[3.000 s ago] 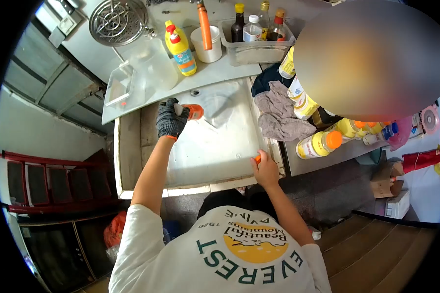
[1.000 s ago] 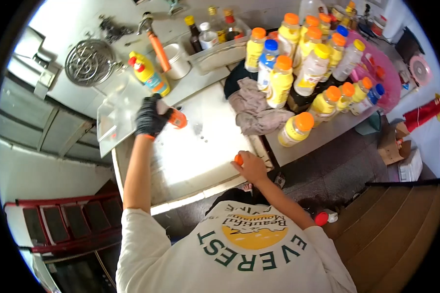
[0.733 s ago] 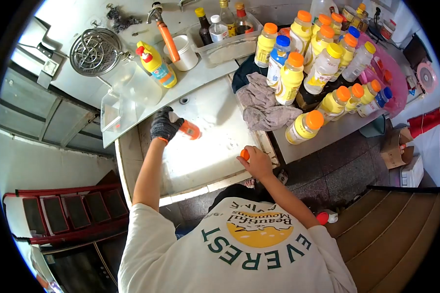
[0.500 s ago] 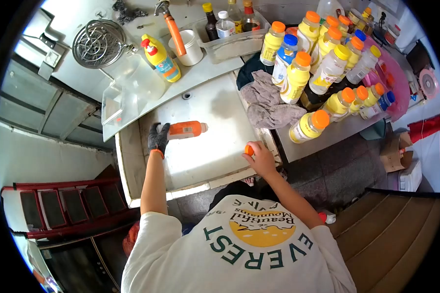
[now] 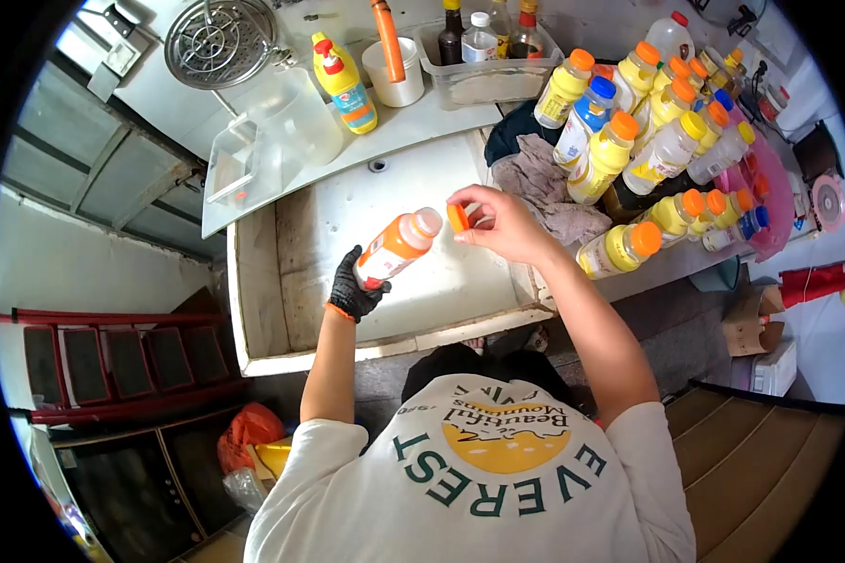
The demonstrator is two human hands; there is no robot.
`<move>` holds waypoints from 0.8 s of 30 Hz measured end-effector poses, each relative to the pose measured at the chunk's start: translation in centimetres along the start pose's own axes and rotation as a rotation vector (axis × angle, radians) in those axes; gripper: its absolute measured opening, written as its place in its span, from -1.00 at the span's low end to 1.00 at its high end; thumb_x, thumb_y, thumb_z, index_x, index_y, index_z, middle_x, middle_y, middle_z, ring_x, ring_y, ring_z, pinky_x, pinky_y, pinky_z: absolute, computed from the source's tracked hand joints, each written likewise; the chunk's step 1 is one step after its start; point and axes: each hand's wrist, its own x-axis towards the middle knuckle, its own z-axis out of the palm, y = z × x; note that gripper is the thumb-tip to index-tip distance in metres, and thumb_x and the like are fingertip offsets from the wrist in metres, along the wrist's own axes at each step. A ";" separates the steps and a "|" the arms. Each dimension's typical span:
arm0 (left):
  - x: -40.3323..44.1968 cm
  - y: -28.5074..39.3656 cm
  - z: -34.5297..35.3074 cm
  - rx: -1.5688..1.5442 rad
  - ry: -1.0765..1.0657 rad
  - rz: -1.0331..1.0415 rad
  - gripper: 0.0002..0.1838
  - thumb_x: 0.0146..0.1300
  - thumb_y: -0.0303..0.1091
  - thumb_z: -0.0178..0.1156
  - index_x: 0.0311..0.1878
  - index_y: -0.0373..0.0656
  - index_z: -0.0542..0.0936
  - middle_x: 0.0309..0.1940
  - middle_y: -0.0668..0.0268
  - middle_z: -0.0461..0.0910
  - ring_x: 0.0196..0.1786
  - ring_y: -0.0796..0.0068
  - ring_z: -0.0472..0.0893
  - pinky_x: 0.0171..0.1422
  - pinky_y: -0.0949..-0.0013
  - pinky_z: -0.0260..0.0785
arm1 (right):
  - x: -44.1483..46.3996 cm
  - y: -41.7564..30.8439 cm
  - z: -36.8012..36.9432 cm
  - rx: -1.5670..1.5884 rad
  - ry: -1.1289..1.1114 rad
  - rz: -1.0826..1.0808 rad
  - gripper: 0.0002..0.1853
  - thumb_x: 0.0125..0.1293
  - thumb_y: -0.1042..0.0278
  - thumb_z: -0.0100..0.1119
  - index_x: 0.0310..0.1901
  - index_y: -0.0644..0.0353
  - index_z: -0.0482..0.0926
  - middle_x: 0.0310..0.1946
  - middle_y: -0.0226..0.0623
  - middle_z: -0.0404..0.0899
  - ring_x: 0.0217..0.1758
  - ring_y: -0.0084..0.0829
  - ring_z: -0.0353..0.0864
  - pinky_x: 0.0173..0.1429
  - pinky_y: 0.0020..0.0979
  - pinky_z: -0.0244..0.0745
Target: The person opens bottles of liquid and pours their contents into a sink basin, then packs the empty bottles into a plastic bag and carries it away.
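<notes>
1. A person in a white printed shirt stands over a shallow white sink (image 5: 338,216), seen from a head-worn camera looking down.
2. The left hand (image 5: 355,286), in a dark knitted glove with an orange cuff, has its grip wrapped around the lower part of an orange bottle (image 5: 391,251).
3. The orange bottle is held above the sink, tilted, its uncapped neck pointing up and toward the right hand (image 5: 488,225).
4. The right hand is bare; its grip pinches an orange cap (image 5: 457,219) between thumb and fingers. Cap and neck are near each other but apart.
5. The handling looks partway along: the cap is off and not yet on the neck. Whether any liquid is inside cannot be told.
6. To the right, a crowd of bottles (image 5: 664,155) stands on the counter (image 5: 648,275), the nearer ones wearing orange, blue or yellow caps; some farther back are too small to judge.
7. A crumpled grey cloth (image 5: 556,188) lies between the sink and those bottles.
8. Behind the sink are a yellow cleaner bottle (image 5: 349,94) and a white bucket (image 5: 406,94).
</notes>
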 end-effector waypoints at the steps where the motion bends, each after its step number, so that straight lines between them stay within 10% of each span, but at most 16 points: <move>1: 0.0 -0.2 0.3 0.006 -0.005 -0.007 -0.49 0.12 0.11 0.00 -0.08 -0.13 0.44 -0.46 0.17 0.54 -0.63 0.23 0.47 -0.83 0.51 0.15 | 0.3 -0.4 -0.1 -0.019 -0.016 -0.011 -0.55 -0.12 0.57 0.32 -0.10 0.21 0.46 -0.19 -0.33 0.51 -0.34 -0.51 0.54 -0.26 -0.52 0.51; 16: -1.2 -0.2 2.3 0.316 -0.038 -0.107 -0.53 0.19 0.10 -0.11 -0.15 -0.13 0.45 -0.50 0.09 0.52 -0.69 0.23 0.44 -0.73 0.37 0.29 | -0.5 -4.9 0.3 -0.476 -0.185 -0.343 -0.51 -0.12 0.53 0.32 -0.04 0.20 0.48 -0.14 -0.25 0.50 -0.13 -0.28 0.54 -0.08 -0.39 0.51; 24: -1.5 -0.2 4.1 0.292 0.255 0.522 -0.66 0.23 0.01 -0.07 -0.25 -0.08 0.46 -0.55 0.30 0.51 -0.71 0.44 0.45 -0.74 0.51 0.24 | -1.9 -0.6 1.6 -0.514 0.083 0.011 -0.59 0.17 0.03 0.11 -0.29 0.31 0.47 -0.48 -0.09 0.53 -0.38 -0.13 0.55 -0.29 -0.29 0.43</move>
